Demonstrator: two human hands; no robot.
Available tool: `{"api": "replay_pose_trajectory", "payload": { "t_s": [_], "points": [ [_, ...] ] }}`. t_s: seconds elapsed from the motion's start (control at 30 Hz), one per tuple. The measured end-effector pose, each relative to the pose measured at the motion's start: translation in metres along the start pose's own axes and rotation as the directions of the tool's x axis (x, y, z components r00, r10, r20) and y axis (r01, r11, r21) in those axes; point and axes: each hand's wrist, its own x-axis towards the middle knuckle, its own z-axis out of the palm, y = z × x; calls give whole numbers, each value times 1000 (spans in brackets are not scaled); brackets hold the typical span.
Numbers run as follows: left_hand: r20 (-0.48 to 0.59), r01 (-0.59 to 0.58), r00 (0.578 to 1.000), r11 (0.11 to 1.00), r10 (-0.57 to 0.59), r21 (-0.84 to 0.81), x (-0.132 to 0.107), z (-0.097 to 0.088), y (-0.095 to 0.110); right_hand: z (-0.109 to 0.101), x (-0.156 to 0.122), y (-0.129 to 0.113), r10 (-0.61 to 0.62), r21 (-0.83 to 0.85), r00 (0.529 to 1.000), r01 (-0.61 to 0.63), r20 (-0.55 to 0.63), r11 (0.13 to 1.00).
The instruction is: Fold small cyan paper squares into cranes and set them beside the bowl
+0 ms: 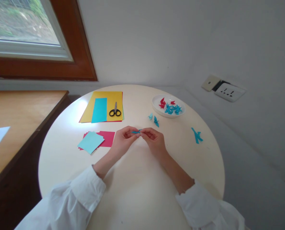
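Between my fingertips, above the middle of the round table, is a small folded piece of blue paper (135,132). My left hand (125,138) pinches it from the left and my right hand (154,139) from the right, with the fingertips almost meeting. Most of the paper is hidden by the fingers, so its folded shape is unclear. Just beyond my right hand sit two small paper cranes, a darker blue crane (156,121) and a pale blue crane (150,116). To the left of my left hand lie pale blue square sheets (91,142) over red square sheets (107,139).
A white dish (156,110) with red and blue folded cranes stands at the back right. Black-handled scissors (115,111) and a blue paper strip (99,110) rest on yellow sheets (89,111). Blue paper scraps (197,135) lie near the right edge of the table (132,198).
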Motion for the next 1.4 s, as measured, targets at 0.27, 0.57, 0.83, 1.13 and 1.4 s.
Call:
{"api": "replay_pose_trajectory", "payload": {
  "t_s": [0.27,0.57,0.83,1.13,1.4],
  "points": [
    [-42,-29,999,999,31,44,-1,0,1,2,0,-2,-4,14,1000,4,-23,1000],
    [-60,-58,996,995,63,81,-2,1,-1,4,0,-5,-28,-36,999,27,-30,999],
    [-64,27,997,998,-31,-53,-1,3,-3,3,0,-3,-12,-87,999,9,-40,996],
    [-113,29,993,1000,-28,9,-3,4,-1,5,-2,0,-14,-72,999,11,-44,997],
    [-134,15,991,997,-5,76,-3,4,-3,7,-1,-1,3,-53,999,-6,-53,999]
  ]
}}
